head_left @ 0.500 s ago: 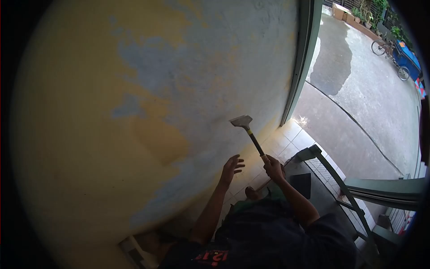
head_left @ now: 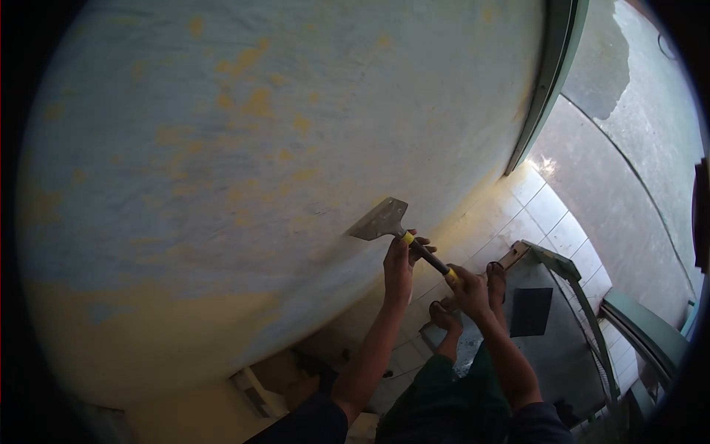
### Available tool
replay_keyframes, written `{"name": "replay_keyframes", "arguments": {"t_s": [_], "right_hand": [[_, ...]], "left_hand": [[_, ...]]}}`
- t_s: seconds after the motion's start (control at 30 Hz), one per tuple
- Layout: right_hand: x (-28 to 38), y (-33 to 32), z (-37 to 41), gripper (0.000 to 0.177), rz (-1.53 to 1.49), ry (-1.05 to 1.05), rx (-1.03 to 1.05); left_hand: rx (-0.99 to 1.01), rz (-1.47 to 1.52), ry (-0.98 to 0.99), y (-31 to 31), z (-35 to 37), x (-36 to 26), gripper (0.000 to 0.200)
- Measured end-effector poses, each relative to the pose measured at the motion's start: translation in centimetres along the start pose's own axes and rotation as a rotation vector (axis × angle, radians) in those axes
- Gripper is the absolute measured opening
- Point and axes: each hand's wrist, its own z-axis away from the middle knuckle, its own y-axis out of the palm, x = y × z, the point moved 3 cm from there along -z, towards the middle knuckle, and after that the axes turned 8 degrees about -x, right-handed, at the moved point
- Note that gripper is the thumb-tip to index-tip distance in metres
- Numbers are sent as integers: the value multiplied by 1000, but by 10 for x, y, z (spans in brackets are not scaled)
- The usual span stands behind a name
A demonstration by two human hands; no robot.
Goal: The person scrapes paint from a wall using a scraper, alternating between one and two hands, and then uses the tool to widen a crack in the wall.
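A long-handled scraper (head_left: 433, 259) with a wide metal blade is held in front of the wall (head_left: 296, 148), its blade at or very near the patchy blue-grey and yellow surface. My right hand (head_left: 470, 288) is closed round the yellow-banded rear part of the handle. Near the blade, my left hand (head_left: 401, 268) is at the front of the handle, with its thumb and fingers on either side of it. Part of the left fingers is hidden behind the handle.
My feet, in sandals, are on a grey platform (head_left: 569, 348) with a green metal frame (head_left: 592, 311). White floor tiles (head_left: 543, 207) lie beside the wall. A green door frame (head_left: 551, 81) borders the concrete ground outside. Boxy items (head_left: 259, 392) stand at the lower left.
My left hand, open and off the tool before, has come onto the front of the handle. The blade is now turned broadly along the wall. The view has shifted, and my feet and the platform show more.
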Motion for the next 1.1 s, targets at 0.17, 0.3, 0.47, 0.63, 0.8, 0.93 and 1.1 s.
{"name": "replay_keyframes", "arguments": {"t_s": [0.17, 0.3, 0.47, 0.63, 0.8, 0.93, 1.1], "right_hand": [[6, -6, -19, 29, 18, -149, -5], [5, -3, -23, 30, -27, -212, 7], [-3, -6, -32, 30, -49, -249, 23], [1, -8, -38, 31, -26, -254, 35], [-9, -1, -32, 33, -77, -223, -21], [10, -12, -40, 33, -41, -246, 18], [-12, 4, -30, 34, -93, -221, -61]], "left_hand": [[-13, -9, 18, -2, -8, 4, 42], [-12, 32, 48, -1, -4, 1, 42], [7, 45, 64, 2, -5, 4, 40], [29, 62, 100, 4, -7, 1, 39], [34, 66, 83, -2, -4, 10, 39], [43, 91, 175, 5, -12, 0, 42], [47, -7, 86, 0, -12, 9, 43]]}}
